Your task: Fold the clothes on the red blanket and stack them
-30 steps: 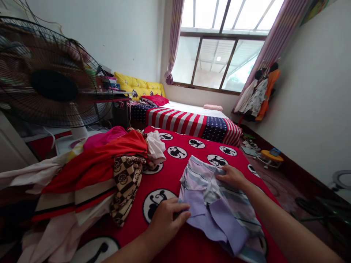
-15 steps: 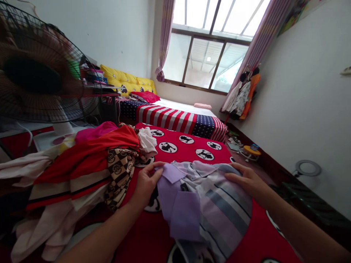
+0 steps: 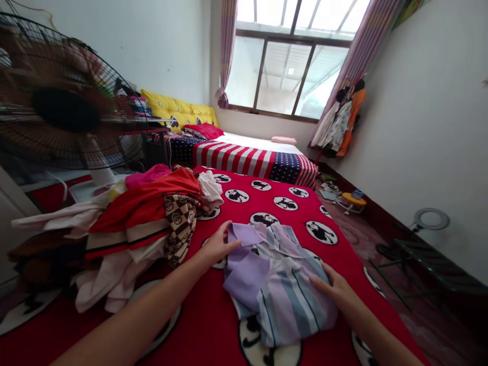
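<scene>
A folded lilac shirt with blue and white stripes (image 3: 276, 284) lies on the red blanket with round black-and-white figures (image 3: 267, 201). My left hand (image 3: 218, 246) rests on the shirt's far left corner by the lilac collar, fingers spread flat. Palm down, my right hand (image 3: 333, 290) presses on the shirt's right edge. Neither hand grips the cloth.
A heap of red, white and checked clothes (image 3: 125, 229) lies left of the shirt. A standing fan (image 3: 64, 107) is at the far left. Beyond are a stars-and-stripes cover (image 3: 251, 160), a yellow headboard, a window, hanging clothes (image 3: 343, 122) and a ring lamp (image 3: 430, 221) on the floor.
The shirt has been folded over and now lies flat in a smaller bundle. My left hand let go of the collar edge and lies flat; my right hand slid toward me along the right edge.
</scene>
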Demonstrator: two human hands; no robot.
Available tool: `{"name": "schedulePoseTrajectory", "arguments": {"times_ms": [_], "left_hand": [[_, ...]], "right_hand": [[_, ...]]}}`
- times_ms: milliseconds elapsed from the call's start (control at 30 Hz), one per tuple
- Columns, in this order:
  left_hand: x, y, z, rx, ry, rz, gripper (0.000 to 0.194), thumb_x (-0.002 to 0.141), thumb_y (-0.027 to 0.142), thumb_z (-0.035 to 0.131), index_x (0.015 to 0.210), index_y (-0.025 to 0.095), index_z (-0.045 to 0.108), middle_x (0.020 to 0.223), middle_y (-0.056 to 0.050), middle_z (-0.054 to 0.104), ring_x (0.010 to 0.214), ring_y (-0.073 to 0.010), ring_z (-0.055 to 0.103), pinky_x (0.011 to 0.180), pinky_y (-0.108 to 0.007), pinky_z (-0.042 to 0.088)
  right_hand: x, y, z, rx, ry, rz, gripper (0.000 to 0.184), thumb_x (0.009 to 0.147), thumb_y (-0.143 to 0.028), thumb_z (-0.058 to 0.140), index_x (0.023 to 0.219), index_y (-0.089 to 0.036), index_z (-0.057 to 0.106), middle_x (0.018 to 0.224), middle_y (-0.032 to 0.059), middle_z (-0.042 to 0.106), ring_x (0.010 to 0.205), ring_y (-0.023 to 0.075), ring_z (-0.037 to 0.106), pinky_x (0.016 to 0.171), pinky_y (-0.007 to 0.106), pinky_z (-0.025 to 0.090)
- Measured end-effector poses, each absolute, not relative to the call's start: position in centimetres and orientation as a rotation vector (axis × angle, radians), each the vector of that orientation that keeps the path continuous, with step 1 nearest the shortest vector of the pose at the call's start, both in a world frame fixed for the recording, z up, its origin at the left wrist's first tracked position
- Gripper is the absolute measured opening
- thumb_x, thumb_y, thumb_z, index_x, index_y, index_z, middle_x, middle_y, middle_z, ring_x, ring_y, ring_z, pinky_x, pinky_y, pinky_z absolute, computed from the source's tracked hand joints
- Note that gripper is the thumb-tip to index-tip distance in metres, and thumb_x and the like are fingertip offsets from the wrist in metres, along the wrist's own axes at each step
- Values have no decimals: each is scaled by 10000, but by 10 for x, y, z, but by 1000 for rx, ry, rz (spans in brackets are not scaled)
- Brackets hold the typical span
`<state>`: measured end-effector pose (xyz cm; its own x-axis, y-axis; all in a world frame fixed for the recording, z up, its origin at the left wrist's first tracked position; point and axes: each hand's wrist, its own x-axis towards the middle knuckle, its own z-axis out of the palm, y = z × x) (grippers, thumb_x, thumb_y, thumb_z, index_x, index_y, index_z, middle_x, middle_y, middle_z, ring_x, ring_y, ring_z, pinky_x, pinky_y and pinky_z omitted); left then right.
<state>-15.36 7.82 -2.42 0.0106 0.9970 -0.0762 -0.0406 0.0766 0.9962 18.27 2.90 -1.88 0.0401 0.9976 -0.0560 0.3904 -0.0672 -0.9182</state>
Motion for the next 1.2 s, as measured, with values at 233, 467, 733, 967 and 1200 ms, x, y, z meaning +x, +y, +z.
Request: {"name": "schedulePoseTrajectory", "arguments": {"times_ms": [233,467,733,967,1200], "left_hand": [[-153,27,-16,1170,1276,973,915,637,236,743,1428,140,295,710,-4,656,663,-193,665,562,-238,467],[-131,13,-18,1067,1265,981,942,619,213,747,1431,158,273,974,-74,665,812,-189,643,683,-256,482],[-119,3,-8,964,1206,1150,667,641,234,723,1262,225,480,999,-41,608,773,-147,580,643,-216,439],[-147,-22,23,664,1061,891,761,598,276,810,1295,247,505,1062,-50,636,689,-129,611,628,-233,479],[-138,12,57,826,1099,828,641,624,267,806,1226,174,606,1003,-77,706,736,-158,657,643,-221,503]], "right_hand": [[183,25,-19,-1597,-1571,898,678,583,-540,727,1160,-196,635,1157,118,682,1068,322,625,888,420,515],[183,27,-23,-1603,-1598,824,723,559,-516,745,1196,-199,613,1218,127,650,1135,338,589,950,433,481],[171,17,-5,-1525,-1350,1058,664,628,-423,735,1205,-139,571,1216,139,648,1127,326,594,981,422,452],[157,-16,29,-1452,-993,1379,825,599,-311,758,1367,-305,457,1388,41,535,1124,266,608,945,348,470],[168,7,57,-1427,-975,1411,774,585,-233,721,1331,-251,517,1216,72,660,988,260,667,848,352,519]]}}
